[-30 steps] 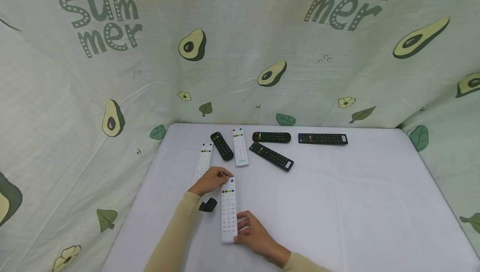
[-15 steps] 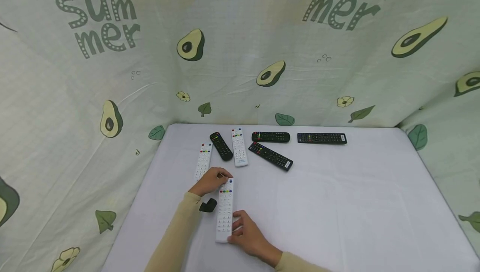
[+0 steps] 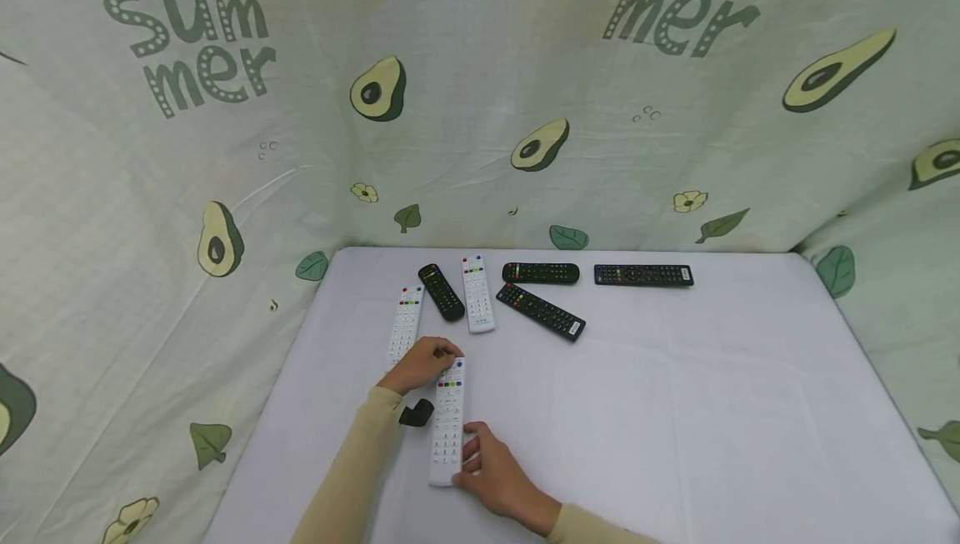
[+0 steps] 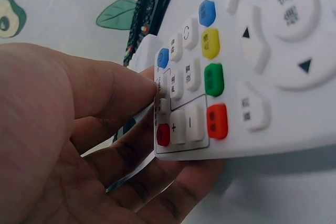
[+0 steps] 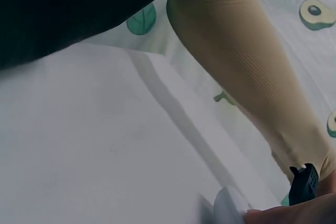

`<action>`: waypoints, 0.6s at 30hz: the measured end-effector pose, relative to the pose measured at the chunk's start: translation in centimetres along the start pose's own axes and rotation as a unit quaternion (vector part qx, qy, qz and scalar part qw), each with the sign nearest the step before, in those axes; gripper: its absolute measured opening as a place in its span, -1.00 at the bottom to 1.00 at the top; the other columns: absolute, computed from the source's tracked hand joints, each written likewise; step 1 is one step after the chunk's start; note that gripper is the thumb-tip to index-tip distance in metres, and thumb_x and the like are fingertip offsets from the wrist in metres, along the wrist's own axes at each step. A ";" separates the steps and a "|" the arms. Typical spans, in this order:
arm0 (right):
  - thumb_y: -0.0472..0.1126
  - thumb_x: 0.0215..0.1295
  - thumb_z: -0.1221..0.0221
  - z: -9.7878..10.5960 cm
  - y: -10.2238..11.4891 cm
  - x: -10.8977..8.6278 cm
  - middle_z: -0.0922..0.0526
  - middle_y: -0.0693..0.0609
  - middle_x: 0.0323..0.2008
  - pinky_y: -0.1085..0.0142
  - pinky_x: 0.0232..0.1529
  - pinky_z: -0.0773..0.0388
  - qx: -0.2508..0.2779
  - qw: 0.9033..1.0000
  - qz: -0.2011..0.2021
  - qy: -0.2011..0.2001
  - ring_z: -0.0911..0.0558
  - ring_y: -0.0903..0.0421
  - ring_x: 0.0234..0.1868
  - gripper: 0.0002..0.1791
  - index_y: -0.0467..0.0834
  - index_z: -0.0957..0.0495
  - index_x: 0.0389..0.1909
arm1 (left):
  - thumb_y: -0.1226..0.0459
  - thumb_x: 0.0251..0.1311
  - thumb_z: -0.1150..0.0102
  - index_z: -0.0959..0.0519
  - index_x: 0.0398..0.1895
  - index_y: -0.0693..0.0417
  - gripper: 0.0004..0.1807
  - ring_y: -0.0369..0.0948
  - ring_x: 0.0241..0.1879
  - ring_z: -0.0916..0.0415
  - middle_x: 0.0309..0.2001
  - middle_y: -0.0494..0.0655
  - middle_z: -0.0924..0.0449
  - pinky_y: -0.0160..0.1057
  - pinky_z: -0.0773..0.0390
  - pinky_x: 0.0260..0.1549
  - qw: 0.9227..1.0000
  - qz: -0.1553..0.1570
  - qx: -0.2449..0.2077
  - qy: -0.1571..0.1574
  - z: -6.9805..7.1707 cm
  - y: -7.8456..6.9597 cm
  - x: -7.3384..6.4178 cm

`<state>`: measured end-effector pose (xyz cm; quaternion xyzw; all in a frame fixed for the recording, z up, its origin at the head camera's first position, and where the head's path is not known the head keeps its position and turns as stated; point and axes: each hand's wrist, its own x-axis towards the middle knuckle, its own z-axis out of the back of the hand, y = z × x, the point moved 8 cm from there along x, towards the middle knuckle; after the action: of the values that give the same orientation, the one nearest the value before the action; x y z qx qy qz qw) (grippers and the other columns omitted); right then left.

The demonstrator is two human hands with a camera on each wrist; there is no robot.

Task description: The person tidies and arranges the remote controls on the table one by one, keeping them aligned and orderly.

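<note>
A white remote control (image 3: 448,423) with coloured buttons lies lengthwise between my two hands at the near left of the table, raised off the cloth in the left wrist view. My left hand (image 3: 422,363) pinches its far end, thumb (image 4: 113,88) on the button face and fingers curled beneath. At its near end, my right hand (image 3: 501,479) grips the right edge, with the thumb at the bottom corner. The right wrist view catches only a rounded white end (image 5: 228,206) of the remote and a fingertip on it. Partly behind my left hand lies another white remote (image 3: 406,321).
Farther back on the white table (image 3: 712,411) lie a small black remote (image 3: 442,292), a white remote (image 3: 478,294), and several black ones: one crosswise (image 3: 541,273), one slanted (image 3: 541,311), one farther right (image 3: 643,275). A patterned cloth (image 3: 465,44) hangs behind the table.
The held remote's near end has swung left, and my right hand has moved left with it. My left hand keeps its pinch at the far end, almost in place.
</note>
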<state>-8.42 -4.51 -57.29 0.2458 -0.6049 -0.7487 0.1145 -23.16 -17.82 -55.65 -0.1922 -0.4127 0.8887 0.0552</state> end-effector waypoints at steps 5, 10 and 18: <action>-0.44 0.20 -0.42 -0.1 0.3 0.1 -0.57 -0.01 -0.17 0.38 -0.27 -0.65 -0.021 1.000 -0.003 0.010 -0.65 0.21 -0.25 -0.12 -0.53 -0.17 0.46 | 0.41 0.43 -0.13 -0.75 -0.04 0.20 -0.78 -0.18 -0.24 -0.54 -0.17 -0.04 -0.70 -0.24 -0.58 -0.23 1.000 0.000 0.003 0.003 -0.1 -0.1 -0.1; -0.45 0.21 -0.41 -0.2 0.4 0.1 -0.55 -0.02 -0.17 0.39 -0.29 -0.66 -0.028 0.999 -0.004 0.020 -0.66 0.23 -0.26 -0.09 -0.55 -0.12 0.49 | 0.41 0.44 -0.13 -0.76 -0.06 0.19 -0.79 -0.20 -0.24 -0.55 -0.18 -0.06 -0.70 -0.24 -0.59 -0.21 1.000 0.006 0.004 0.000 -0.2 0.1 0.0; -0.48 0.23 -0.38 0.0 0.6 -0.1 -0.54 -0.04 -0.11 0.38 -0.27 -0.66 -0.024 0.999 0.003 0.026 -0.68 0.20 -0.21 -0.12 -0.52 -0.13 0.50 | 0.41 0.42 -0.14 -0.76 -0.08 0.18 -0.79 -0.20 -0.23 -0.53 -0.15 -0.05 -0.70 -0.25 -0.58 -0.21 1.000 0.001 0.012 -0.005 -0.3 0.2 0.1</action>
<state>-8.37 -4.63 -56.66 0.2606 -0.5841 -0.7562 0.1381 -23.14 -17.70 -56.07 -0.1878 -0.4020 0.8946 0.0542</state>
